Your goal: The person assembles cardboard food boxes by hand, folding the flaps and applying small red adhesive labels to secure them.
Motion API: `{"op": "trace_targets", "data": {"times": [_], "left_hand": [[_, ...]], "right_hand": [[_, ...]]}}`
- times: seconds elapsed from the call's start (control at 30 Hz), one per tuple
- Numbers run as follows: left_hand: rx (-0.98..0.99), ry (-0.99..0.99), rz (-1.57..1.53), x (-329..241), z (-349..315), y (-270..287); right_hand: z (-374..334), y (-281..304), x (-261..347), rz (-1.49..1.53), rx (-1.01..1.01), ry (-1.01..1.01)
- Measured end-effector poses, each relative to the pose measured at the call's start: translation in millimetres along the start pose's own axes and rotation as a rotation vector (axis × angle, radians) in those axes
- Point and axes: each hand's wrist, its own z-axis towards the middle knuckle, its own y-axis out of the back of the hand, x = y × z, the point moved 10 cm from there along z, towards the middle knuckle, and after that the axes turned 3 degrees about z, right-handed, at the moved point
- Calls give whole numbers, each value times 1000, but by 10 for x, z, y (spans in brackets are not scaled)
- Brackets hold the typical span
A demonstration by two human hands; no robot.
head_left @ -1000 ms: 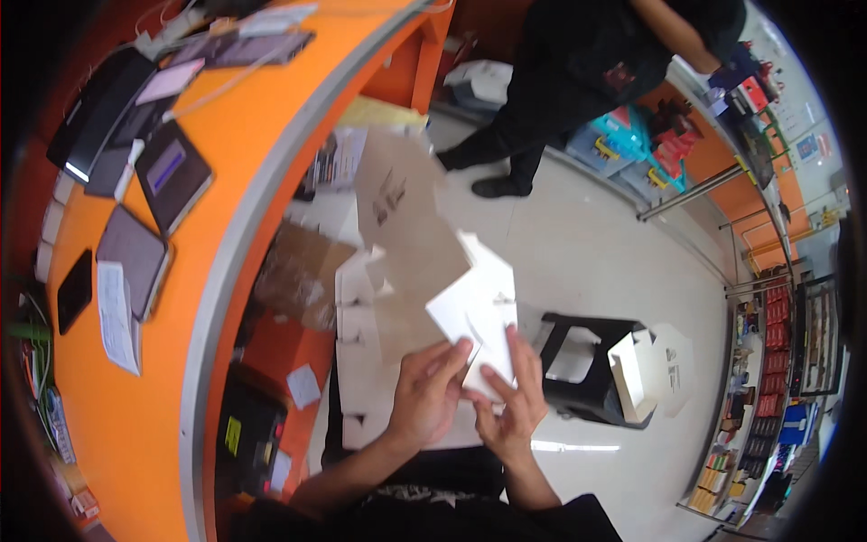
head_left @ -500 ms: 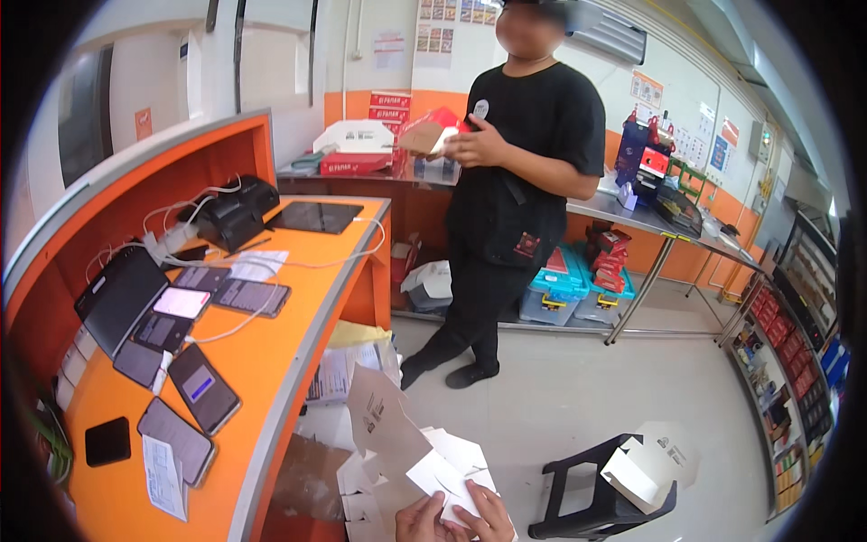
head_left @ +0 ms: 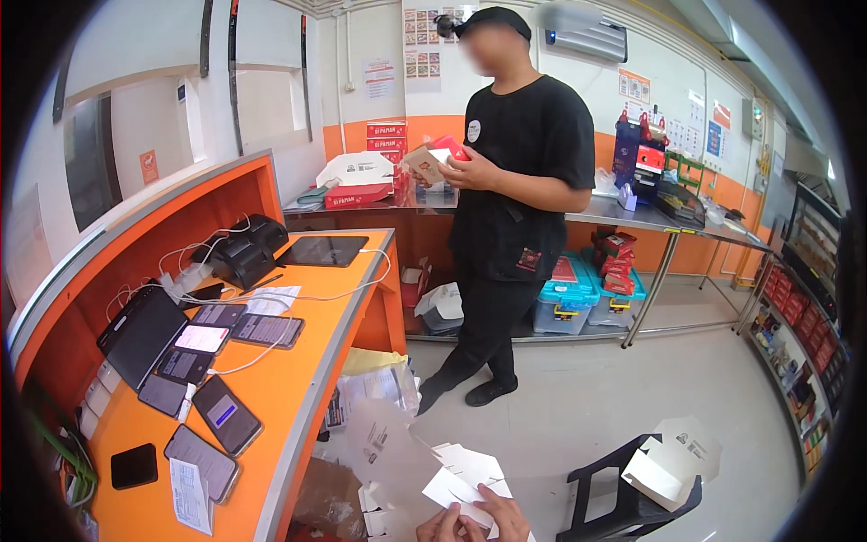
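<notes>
Both my hands grip a part-folded cardboard food box (head_left: 467,471) at the bottom of the head view. Its white flaps with cut slits face up, and a larger printed panel stands out to the left, blurred. My left hand (head_left: 441,525) pinches the near edge of the white flaps. Close beside it, my right hand (head_left: 503,515) presses its fingers on the flap's right part. The undersides of the fingers and the box's lower side are hidden. More white cardboard pieces (head_left: 374,511) lie below and left of the box.
A black stool (head_left: 614,510) at right bears an open white box (head_left: 664,470). The orange counter (head_left: 298,379) at left holds several phones, cables and a tablet (head_left: 323,251). Across from me, a co-worker (head_left: 519,154) holds a red and brown box (head_left: 435,161). Lidded bins (head_left: 564,303) stand behind.
My hands and the box have shifted slightly right in the view, as the whole scene has. The co-worker's head has turned toward the left, and the box in their hands has tilted.
</notes>
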Motion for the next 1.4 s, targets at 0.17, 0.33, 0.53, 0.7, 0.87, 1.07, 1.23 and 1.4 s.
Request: {"op": "trace_targets", "data": {"times": [0.17, 0.33, 0.53, 0.7, 0.87, 1.07, 1.23, 1.4], "left_hand": [[82, -44, 16, -102, -140, -15], [79, -211, 281, -163, -286, -37], [-66, -268, 416, 87, -253, 134], [98, -194, 745, 304, -169, 21], [154, -444, 843, 441, -381, -34], [25, -490, 840, 639, -192, 110], [19, -459, 843, 906, -21, 208], [23, -455, 756, 961, 41, 180]], "right_hand": [[36, -9, 72, -57, 116, -43], [-165, -85, -154, 323, 131, -277], [-386, -216, -609, 601, 437, -466], [-148, -262, -1422, 472, 426, -760], [207, -302, -1273, -131, 468, -473], [273, -326, -602, -211, 606, -196], [22, -331, -360, -268, 580, -194], [168, -282, -609, -249, 478, -319]]}}
